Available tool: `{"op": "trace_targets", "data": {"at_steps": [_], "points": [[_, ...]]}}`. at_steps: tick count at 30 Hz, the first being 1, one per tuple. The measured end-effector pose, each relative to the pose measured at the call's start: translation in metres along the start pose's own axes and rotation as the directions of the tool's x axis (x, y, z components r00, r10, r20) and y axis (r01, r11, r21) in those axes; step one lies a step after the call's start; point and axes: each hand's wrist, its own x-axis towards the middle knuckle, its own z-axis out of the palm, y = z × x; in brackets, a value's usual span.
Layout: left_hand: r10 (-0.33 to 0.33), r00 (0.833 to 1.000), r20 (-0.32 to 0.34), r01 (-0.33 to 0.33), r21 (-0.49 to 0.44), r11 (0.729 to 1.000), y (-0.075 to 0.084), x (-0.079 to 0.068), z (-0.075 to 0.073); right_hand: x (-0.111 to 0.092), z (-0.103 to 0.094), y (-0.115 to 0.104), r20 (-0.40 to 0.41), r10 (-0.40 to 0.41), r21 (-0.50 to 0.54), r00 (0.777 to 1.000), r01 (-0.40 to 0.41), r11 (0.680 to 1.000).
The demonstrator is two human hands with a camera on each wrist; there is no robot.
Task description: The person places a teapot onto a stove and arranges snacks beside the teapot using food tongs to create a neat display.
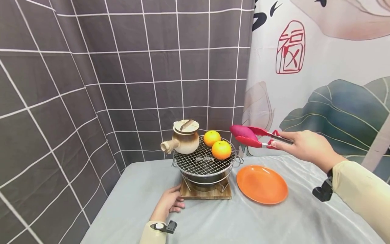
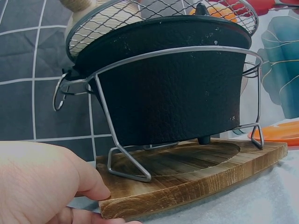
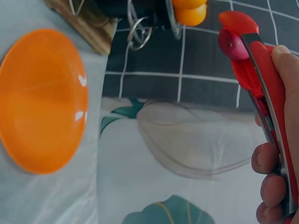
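My right hand grips a pair of red-tipped metal tongs by the handles, raised to the right of the stove. Between the tong heads is a purple-red sweet potato, held in the air above the grill's right side. My left hand is down at the front left corner of the square wooden base, thumb on its top edge and fingers lower at its side. On the wire grill stand a clay teapot with a side handle and two oranges.
An orange plate lies on the grey tablecloth right of the stove. Wire loop handles stick out at the stove's sides. Behind the table hang a dark grid-patterned curtain and a white cloth with painted leaves.
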Motion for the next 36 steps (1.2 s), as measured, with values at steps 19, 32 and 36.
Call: {"op": "trace_targets", "data": {"at_steps": [19, 32, 36], "points": [[0.005, 1.000, -0.004, -0.005, -0.013, 1.000, 0.000, 0.002, 0.000, 0.013, -0.007, -0.056, -0.021, -0.073, 0.038, 0.997, 0.074, 0.997], [0.004, 1.000, -0.010, -0.004, -0.004, 1.000, 0.001, 0.000, 0.000, 0.022, 0.001, -0.093, -0.020, -0.145, 0.047, 0.989, 0.146, 0.988], [0.002, 1.000, -0.006, -0.002, -0.006, 1.000, 0.000, 0.000, 0.000, 0.025, 0.004, -0.106, -0.008, -0.179, 0.033, 0.984, 0.180, 0.983]]}}
